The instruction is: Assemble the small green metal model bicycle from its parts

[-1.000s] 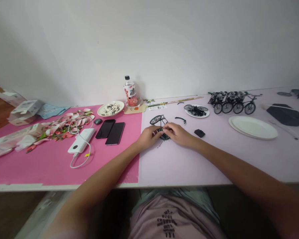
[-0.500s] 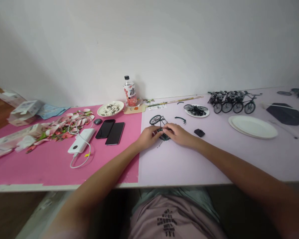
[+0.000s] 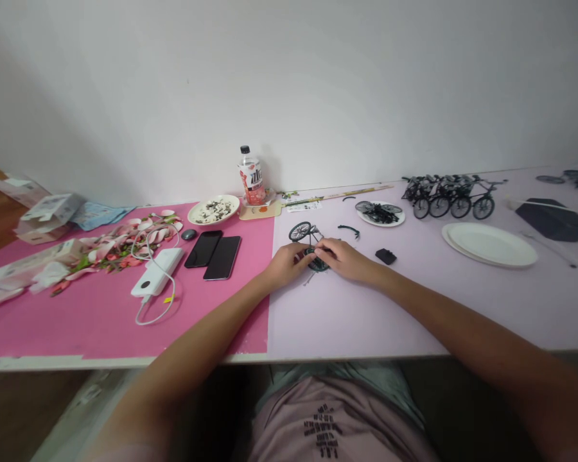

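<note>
Bottle (image 3: 252,179) and parts plate (image 3: 399,218) beyond a small bicycle (image 3: 300,231), left hand (image 3: 288,264) and right hand (image 3: 343,258) pinching it, forearms angled inward.

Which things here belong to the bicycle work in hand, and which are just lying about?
Likely in the work:
model bicycle in left hand and right hand
dark curved piece
black parts on plate
bicycle row

Seemingly lying about:
phones
power bank
bottle
flower pieces

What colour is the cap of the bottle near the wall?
Black; the bottle cap shows best in the head view.
</note>
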Tool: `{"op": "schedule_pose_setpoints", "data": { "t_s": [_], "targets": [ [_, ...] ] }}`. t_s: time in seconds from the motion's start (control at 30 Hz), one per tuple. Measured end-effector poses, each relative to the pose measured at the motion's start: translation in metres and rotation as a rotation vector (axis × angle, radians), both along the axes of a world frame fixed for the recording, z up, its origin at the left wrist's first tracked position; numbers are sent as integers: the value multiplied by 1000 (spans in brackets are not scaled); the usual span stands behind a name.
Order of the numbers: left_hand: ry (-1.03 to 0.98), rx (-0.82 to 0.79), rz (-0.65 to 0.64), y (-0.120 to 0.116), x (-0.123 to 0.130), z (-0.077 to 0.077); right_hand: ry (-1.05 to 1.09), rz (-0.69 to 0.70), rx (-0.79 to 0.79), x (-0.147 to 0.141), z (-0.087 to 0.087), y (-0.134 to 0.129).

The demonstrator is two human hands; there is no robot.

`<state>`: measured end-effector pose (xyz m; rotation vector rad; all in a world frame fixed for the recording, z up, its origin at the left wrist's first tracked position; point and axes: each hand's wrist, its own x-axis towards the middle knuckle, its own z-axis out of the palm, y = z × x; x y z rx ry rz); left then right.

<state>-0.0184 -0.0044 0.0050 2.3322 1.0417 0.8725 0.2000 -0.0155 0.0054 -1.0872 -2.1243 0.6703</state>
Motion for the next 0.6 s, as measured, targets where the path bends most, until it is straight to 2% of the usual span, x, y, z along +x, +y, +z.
{"op": "schedule_pose_setpoints", "data": {
  "t_s": [0.23,0.43,0.6],
  "targets": [
    [6,-7,-4,0,0,0,6,12,2,-1,4,-3],
    [12,2,-3,-1,0,1,21,-5,35,-1,1,-1],
    [10,16,-6,-2,0,2,81,-42,-24,-3,1,-1]
  ]
}}
